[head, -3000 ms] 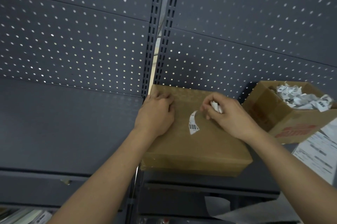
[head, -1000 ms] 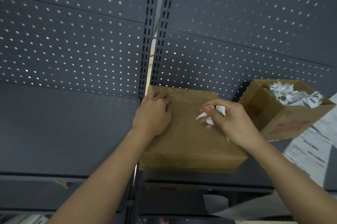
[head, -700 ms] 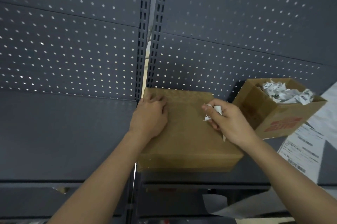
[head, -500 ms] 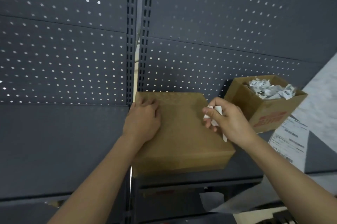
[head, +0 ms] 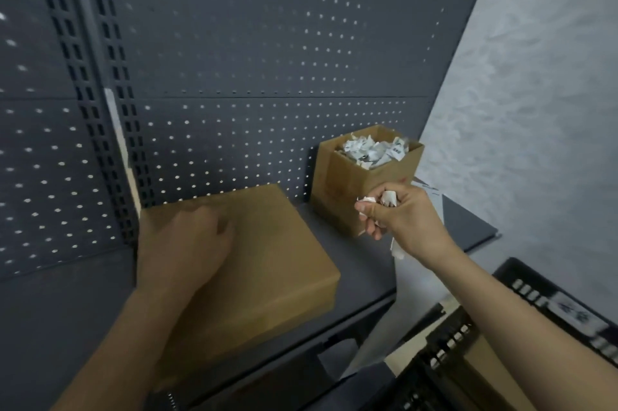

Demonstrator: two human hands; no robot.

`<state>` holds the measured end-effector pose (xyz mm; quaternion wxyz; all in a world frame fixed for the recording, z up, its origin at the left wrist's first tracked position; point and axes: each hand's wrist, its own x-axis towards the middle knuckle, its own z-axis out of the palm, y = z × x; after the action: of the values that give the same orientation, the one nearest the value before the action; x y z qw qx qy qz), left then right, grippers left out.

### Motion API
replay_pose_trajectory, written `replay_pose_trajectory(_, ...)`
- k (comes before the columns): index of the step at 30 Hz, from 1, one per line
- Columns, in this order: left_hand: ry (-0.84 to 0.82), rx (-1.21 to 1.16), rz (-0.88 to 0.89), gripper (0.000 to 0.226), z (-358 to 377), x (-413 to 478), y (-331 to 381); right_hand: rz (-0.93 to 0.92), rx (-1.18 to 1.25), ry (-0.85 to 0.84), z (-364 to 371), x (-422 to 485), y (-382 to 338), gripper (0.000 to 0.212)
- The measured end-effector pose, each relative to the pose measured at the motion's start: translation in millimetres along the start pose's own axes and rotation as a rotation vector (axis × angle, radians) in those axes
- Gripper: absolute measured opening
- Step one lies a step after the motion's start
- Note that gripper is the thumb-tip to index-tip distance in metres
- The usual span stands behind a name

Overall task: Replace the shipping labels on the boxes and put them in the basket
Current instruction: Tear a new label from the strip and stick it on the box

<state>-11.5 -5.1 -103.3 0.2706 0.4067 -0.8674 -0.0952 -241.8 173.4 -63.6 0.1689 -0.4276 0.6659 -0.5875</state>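
A flat brown cardboard box (head: pixel 267 263) lies on the dark grey shelf (head: pixel 364 263); its top shows no label. My left hand (head: pixel 184 250) rests on the box's left part with its fingers curled, pressing it down. My right hand (head: pixel 398 216) is closed around a crumpled white label (head: pixel 384 200), held in the air to the right of the box and just in front of a small open carton (head: pixel 341 176). That carton is filled with crumpled white label scraps (head: pixel 371 148).
A dark pegboard wall (head: pixel 250 59) backs the shelf. A black slotted basket (head: pixel 548 303) sits at the lower right, below the shelf edge, with brown cardboard showing inside it. White paper sheets (head: pixel 431 191) lie behind the carton, near a pale wall on the right.
The old label has come off the box and is crumpled in my right hand, which has moved right toward the carton. The view has swung right, revealing the basket. My left hand stays on the box.
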Motion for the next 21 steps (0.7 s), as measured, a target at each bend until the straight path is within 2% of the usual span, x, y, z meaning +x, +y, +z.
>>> replay_pose_trajectory(5,0.008,-0.135,0.128,0.052,18,14,52,-0.019,-0.088,0.022,-36,7,10,0.019)
replay_pose_trajectory(8,-0.005,-0.134,0.167,0.036,35,22,77,-0.019,-0.132,0.007,-60,16,18,0.019)
replay_pose_trajectory(12,-0.094,-0.242,0.121,0.031,57,26,122,-0.057,-0.149,-0.023,-90,30,25,0.007)
replay_pose_trajectory(15,-0.149,-0.253,0.123,0.023,77,27,155,-0.096,-0.218,-0.028,-110,42,30,0.031)
replay_pose_trajectory(18,-0.229,-0.221,0.128,0.026,103,28,181,-0.125,-0.272,0.054,-131,53,30,0.023)
replay_pose_trajectory(21,-0.303,-0.194,0.117,0.026,126,25,207,-0.075,-0.238,0.021,-144,63,27,0.023)
